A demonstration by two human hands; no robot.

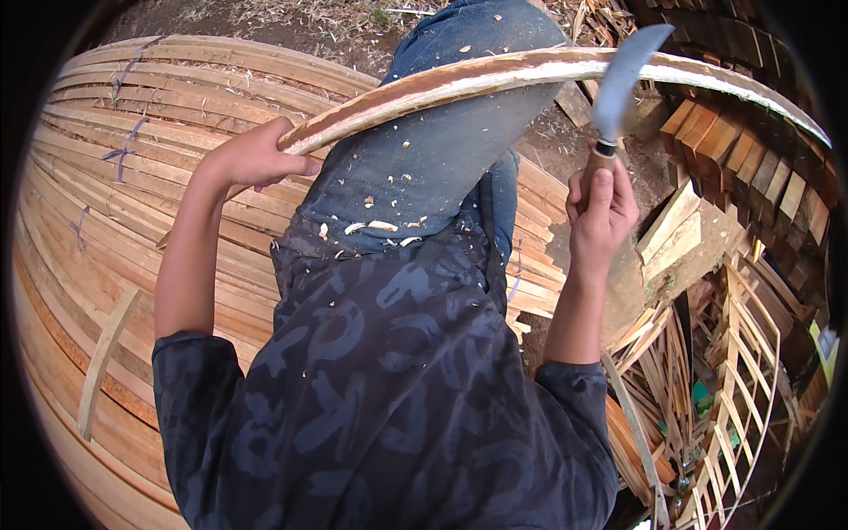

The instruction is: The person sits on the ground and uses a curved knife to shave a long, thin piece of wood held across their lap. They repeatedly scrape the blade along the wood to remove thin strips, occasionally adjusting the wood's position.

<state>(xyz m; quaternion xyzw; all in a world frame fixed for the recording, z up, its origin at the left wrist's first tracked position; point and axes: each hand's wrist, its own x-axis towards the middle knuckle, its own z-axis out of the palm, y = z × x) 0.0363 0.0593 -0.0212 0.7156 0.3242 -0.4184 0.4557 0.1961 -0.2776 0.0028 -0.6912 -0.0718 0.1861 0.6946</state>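
A long wooden strip (459, 78), brown on one face and pale along its near edge, lies across my raised thigh and runs off to the far right. My left hand (256, 157) is closed around its left end. My right hand (603, 201) grips the wooden handle of a knife (623, 81) with a broad, curved blade. The blade points up and stands in front of the strip's right part; whether it touches the wood I cannot tell. Pale shavings (382, 226) lie on my jeans (389, 177) and lap.
Stacked long wooden slats (106, 212), some tied with dark bands, spread beneath me on the left. Cut boards (751, 163) are piled at the right. A slatted wooden frame (738, 389) and loose thin sticks (662, 380) fill the lower right. Shavings litter the ground (291, 26) ahead.
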